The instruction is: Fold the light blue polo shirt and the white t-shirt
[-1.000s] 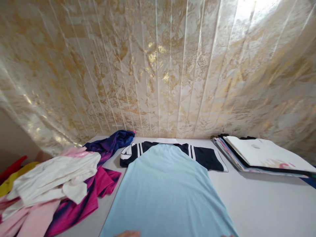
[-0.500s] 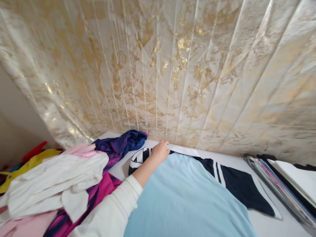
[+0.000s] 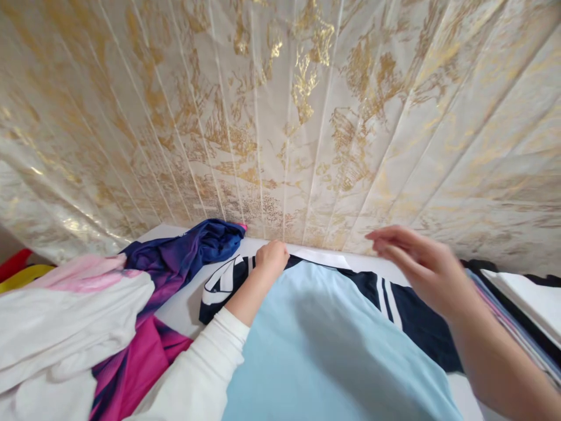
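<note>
While the left hand [image 3: 272,257] grips the blue shirt [image 3: 333,351] at its dark shoulder, fist curled and arm stretched forward, the right hand [image 3: 421,260] floats by the other sleeve, loose, fingers pointing left. The shirt lies with its neck near the back edge of the white surface [image 3: 193,286]. Messy clothes [image 3: 140,356] cover its back left corner; folded clothes [image 3: 526,292] sit right.

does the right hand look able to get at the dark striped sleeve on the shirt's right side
Probably yes: the right hand looks empty and hovers close by, the sleeve seems uncovered by other clothes, and the left hand is over at the opposite shoulder.
</note>
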`<state>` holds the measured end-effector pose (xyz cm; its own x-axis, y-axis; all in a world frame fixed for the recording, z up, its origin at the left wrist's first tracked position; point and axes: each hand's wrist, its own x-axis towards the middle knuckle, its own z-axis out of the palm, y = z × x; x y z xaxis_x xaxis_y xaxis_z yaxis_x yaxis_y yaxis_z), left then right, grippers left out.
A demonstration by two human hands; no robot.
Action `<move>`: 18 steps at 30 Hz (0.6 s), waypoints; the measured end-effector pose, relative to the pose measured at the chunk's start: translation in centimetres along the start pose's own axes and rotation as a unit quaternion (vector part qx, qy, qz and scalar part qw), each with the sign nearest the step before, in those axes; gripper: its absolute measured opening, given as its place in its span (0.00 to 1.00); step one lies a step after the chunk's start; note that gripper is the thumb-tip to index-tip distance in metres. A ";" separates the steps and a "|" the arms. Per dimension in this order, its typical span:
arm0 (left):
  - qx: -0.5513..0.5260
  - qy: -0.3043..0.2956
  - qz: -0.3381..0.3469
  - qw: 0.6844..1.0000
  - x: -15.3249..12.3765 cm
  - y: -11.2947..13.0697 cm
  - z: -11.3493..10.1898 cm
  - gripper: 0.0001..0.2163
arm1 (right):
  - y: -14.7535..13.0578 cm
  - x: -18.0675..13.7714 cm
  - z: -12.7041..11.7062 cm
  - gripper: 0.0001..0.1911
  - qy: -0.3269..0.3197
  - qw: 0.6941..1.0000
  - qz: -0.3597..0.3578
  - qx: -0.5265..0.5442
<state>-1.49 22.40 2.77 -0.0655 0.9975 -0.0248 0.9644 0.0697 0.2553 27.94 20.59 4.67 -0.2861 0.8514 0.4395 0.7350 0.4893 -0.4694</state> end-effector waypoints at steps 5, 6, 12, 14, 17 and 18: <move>0.003 0.038 0.001 0.999 0.3 -0.2 0.2 0.08 | 0.6 3.7 4.2 0.09 -0.153 0.969 0.071 -0.181; 0.005 0.041 0.003 0.999 0.5 -0.2 0.4 0.09 | 1.0 3.7 4.9 0.09 -0.146 0.968 0.075 -0.188; 0.015 0.057 0.010 0.998 0.9 -0.3 1.4 0.10 | 2.8 2.8 6.6 0.08 -0.093 0.966 0.074 -0.228; 0.015 0.058 0.014 0.998 0.9 -0.3 1.5 0.10 | 3.0 2.7 6.8 0.10 -0.071 0.967 0.075 -0.235; 0.004 0.050 0.031 0.998 0.8 -0.6 1.4 0.09 | 3.3 2.7 7.1 0.12 -0.064 0.967 0.074 -0.235; -0.002 0.044 0.042 0.998 0.8 -0.8 1.3 0.08 | 3.4 2.7 7.1 0.12 -0.068 0.967 0.072 -0.233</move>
<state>-1.96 23.17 1.29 -0.0078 0.9966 0.0821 0.9664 -0.0135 0.2565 25.31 25.92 -1.14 -0.2139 0.9370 0.2763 0.9619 0.2513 -0.1076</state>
